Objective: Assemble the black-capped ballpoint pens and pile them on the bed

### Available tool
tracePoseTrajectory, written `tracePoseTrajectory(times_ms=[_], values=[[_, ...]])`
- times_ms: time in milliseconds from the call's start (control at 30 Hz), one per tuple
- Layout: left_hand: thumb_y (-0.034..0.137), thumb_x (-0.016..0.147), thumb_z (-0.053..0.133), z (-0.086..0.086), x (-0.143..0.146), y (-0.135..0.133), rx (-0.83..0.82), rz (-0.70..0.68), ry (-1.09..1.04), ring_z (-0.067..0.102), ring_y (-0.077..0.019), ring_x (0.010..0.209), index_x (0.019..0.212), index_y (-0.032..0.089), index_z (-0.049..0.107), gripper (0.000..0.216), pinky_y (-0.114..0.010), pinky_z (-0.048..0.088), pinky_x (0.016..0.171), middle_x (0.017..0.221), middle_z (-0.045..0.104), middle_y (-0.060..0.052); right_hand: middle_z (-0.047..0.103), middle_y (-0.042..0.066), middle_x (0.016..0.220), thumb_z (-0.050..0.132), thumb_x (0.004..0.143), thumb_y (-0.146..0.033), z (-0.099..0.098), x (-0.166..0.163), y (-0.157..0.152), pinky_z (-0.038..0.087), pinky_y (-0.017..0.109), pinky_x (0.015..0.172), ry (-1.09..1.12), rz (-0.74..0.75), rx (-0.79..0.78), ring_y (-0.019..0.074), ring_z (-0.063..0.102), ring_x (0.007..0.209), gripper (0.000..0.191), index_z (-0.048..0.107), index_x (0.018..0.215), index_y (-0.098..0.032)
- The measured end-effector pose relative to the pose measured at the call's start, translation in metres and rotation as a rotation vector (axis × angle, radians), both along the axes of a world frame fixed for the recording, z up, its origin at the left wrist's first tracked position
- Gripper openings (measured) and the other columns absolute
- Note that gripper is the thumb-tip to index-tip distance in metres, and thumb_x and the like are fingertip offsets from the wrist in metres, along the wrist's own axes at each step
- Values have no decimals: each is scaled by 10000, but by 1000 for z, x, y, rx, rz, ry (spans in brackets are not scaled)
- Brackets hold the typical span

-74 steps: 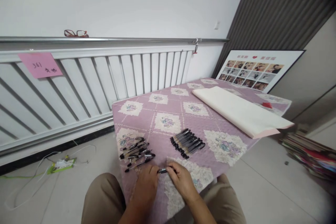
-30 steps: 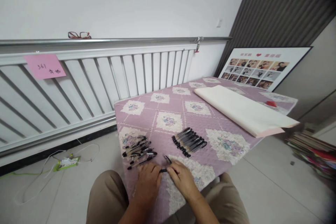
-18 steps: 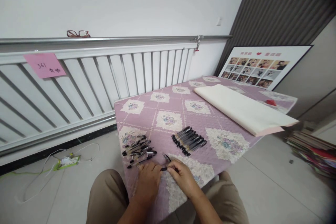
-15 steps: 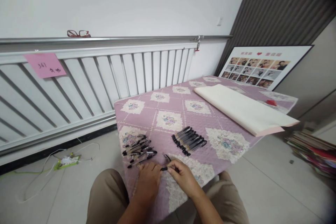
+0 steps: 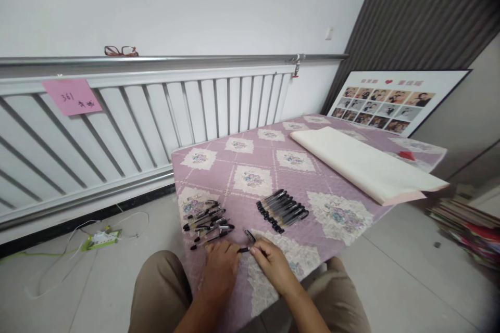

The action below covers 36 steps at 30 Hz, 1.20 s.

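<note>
My left hand [image 5: 222,264] is closed, fingers curled over the near left part of the table. From its fingertips a short black length of pen [image 5: 244,250] reaches to the thumb of my right hand [image 5: 273,265]. My right hand is closed too, its thumb and fingers pinching. A black pen end with a silver clip [image 5: 249,235] shows just beyond its fingertips; whether it is a separate pen I cannot tell. Left of the hands lies a loose pile of black pens [image 5: 209,223]. Farther off to the right, several capped pens [image 5: 283,210] lie side by side in a slanted row.
A purple flowered cloth [image 5: 214,182] covers the table. A large folded cream sheet [image 5: 359,158] lies at the right, with a photo board [image 5: 378,101] behind it. A white radiator [image 5: 156,119] runs along the wall. On the floor at left is a power strip [image 5: 101,239].
The camera view has shifted slightly. Both hands stay almost in place, with the short black pen length still between them. The pile and the row of pens look the same.
</note>
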State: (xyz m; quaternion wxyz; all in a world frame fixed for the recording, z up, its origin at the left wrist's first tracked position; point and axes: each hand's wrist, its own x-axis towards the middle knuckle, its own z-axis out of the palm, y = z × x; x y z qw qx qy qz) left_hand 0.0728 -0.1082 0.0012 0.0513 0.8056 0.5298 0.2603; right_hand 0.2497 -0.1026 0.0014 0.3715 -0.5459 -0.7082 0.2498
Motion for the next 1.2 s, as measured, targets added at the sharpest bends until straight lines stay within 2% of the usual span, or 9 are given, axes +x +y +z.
tracePoseTrajectory(times_ms=[100, 300, 500, 667, 733, 833, 900, 1067, 1200], values=[[167, 890, 496, 1, 0, 0, 7, -6, 4, 569, -188, 872, 953, 260, 640, 183, -346, 375, 823, 879, 634, -1, 594, 2, 709, 479, 896, -362, 2, 0, 0, 427, 270, 648, 7, -3, -25, 172, 565, 704, 242, 591, 729, -226], [177, 888, 499, 2, 1, -1, 3, -24, 21, 569, -190, 868, 936, 261, 639, 170, -351, 366, 826, 880, 641, 0, 580, 0, 661, 476, 885, -363, 4, -2, 1, 417, 270, 630, -29, -11, -14, 177, 560, 685, 292, 578, 647, -226], [174, 881, 518, 1, 2, 0, -2, -18, 30, 564, -192, 874, 925, 255, 634, 147, -347, 368, 818, 893, 642, -1, 571, -17, 707, 554, 803, -250, 3, 3, -1, 429, 258, 650, 98, 32, -95, 164, 553, 707, 74, 617, 776, -223], [162, 879, 512, 1, 2, 0, 18, 5, 22, 564, -191, 879, 926, 254, 637, 163, -352, 371, 830, 889, 636, -2, 578, -33, 727, 600, 757, -247, 3, 2, -1, 431, 241, 623, 171, -2, -116, 149, 545, 677, 151, 612, 906, -229], [169, 882, 505, 1, 1, -1, 22, 3, 17, 565, -191, 880, 930, 253, 641, 167, -349, 375, 827, 889, 636, -7, 583, -25, 708, 590, 787, -293, 4, 0, 0, 422, 252, 619, 92, -10, -82, 160, 546, 676, 80, 609, 833, -231], [178, 883, 504, 1, 1, -1, 13, -3, 26, 569, -197, 869, 951, 262, 639, 173, -357, 380, 822, 896, 637, 0, 571, -3, 668, 485, 876, -346, 4, -3, 3, 406, 271, 626, -40, 3, -21, 176, 545, 684, 264, 555, 652, -226], [179, 883, 505, 1, 0, -1, -2, -5, 31, 570, -201, 863, 960, 267, 634, 175, -365, 378, 823, 897, 638, 4, 565, 0, 666, 457, 893, -346, 4, -3, 3, 406, 276, 634, -58, 8, -11, 181, 548, 695, 300, 536, 630, -225], [173, 873, 519, -1, 0, 0, -34, -1, 14, 567, -206, 872, 947, 268, 627, 162, -374, 367, 831, 914, 642, 3, 563, -13, 738, 531, 836, -269, 3, 1, 0, 423, 267, 671, 40, 31, -89, 170, 553, 730, 86, 597, 796, -230], [165, 866, 532, 0, 0, 0, -38, -4, -8, 565, -201, 886, 957, 271, 627, 170, -374, 358, 853, 921, 643, 5, 560, -30, 741, 571, 804, -268, 3, 1, 0, 426, 258, 656, 104, 12, -128, 159, 542, 699, 165, 581, 966, -236]])
